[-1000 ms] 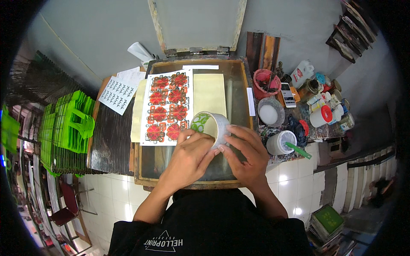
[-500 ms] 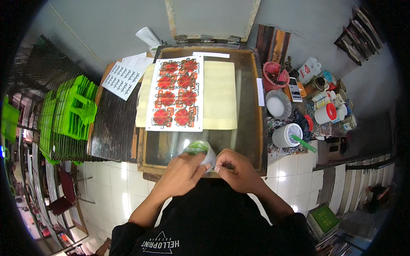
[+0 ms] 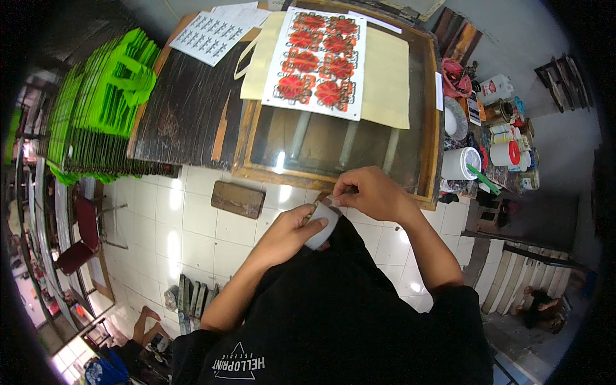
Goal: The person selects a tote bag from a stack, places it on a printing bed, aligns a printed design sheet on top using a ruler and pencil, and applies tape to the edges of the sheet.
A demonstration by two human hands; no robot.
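My left hand [image 3: 285,236] is wrapped round a whitish roll [image 3: 324,223], which looks like wide tape, held low in front of my body. At its upper edge, my right hand [image 3: 372,196] has thumb and forefinger pinched on what seems to be the loose end; the fingers partly hide it. Beyond my hands stands a wood-framed, glass-topped table [image 3: 321,144]. On it lies a cream cloth bag [image 3: 388,80] with a handle loop at its left. A white sheet [image 3: 276,83] printed with red and black flower-like designs covers the bag's middle.
Green bags [image 3: 109,96] fill a wire rack at left, beside a dark wooden table [image 3: 173,115]. A white tub [image 3: 457,165] with a green stick stands at right, near several paint containers. Below the table edge sits a brown stool [image 3: 237,199]. Another person's legs [image 3: 146,327] show at lower left.
The view has shifted, so the table sits higher and further right. My hands have brought the roll off the table's near edge, closer to my body, and turned it.
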